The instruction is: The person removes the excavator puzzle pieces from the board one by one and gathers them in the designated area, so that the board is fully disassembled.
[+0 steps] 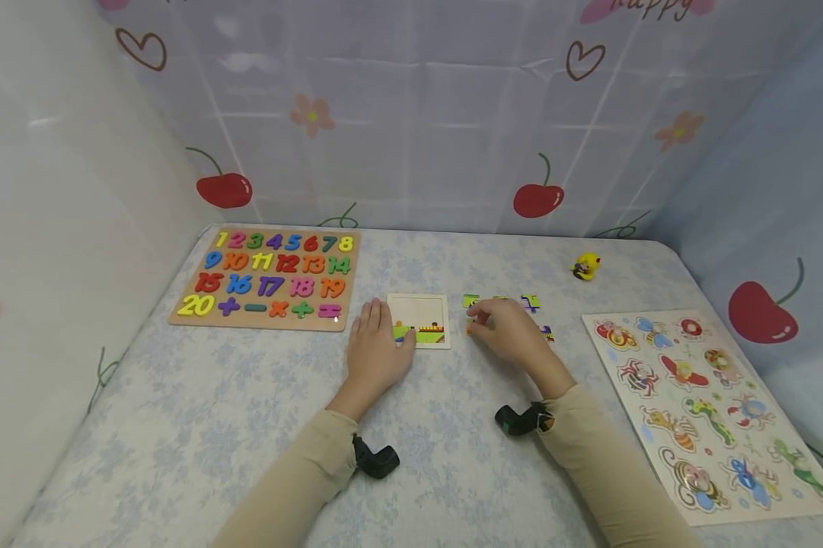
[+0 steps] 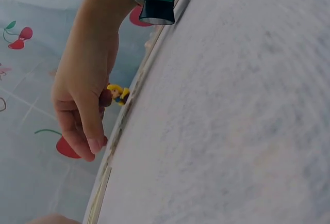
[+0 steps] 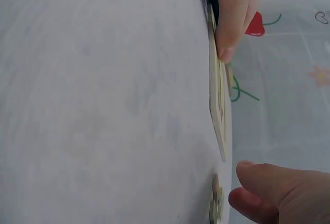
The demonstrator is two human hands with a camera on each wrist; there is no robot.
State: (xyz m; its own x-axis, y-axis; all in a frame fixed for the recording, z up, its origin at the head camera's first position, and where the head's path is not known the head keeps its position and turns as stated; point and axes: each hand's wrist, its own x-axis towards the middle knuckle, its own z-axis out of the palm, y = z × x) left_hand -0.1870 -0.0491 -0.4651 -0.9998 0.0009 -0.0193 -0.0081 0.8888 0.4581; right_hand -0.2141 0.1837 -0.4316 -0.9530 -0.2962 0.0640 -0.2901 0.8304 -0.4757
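My left hand (image 1: 378, 344) rests with straight fingers along the left side of a small framed jigsaw puzzle (image 1: 418, 299). Its thumb touches the puzzle near the lower edge, where colourful pieces fill the bottom row; the upper part shows bare board. My right hand (image 1: 510, 331) hovers with bent fingers over several loose jigsaw pieces (image 1: 531, 302) to the right of the frame, partly hiding them. In the right wrist view, a gap shows between the thumb and finger of the right hand (image 3: 289, 190), with pieces (image 3: 215, 203) on the table beside them.
A wooden number board (image 1: 260, 323) lies at the back left. On the right is a large insect puzzle board (image 1: 630, 411). A small yellow toy figure (image 1: 586, 266) stands at the back right. Printed curtains (image 1: 411, 114) enclose the cloth-covered table (image 1: 445, 457).
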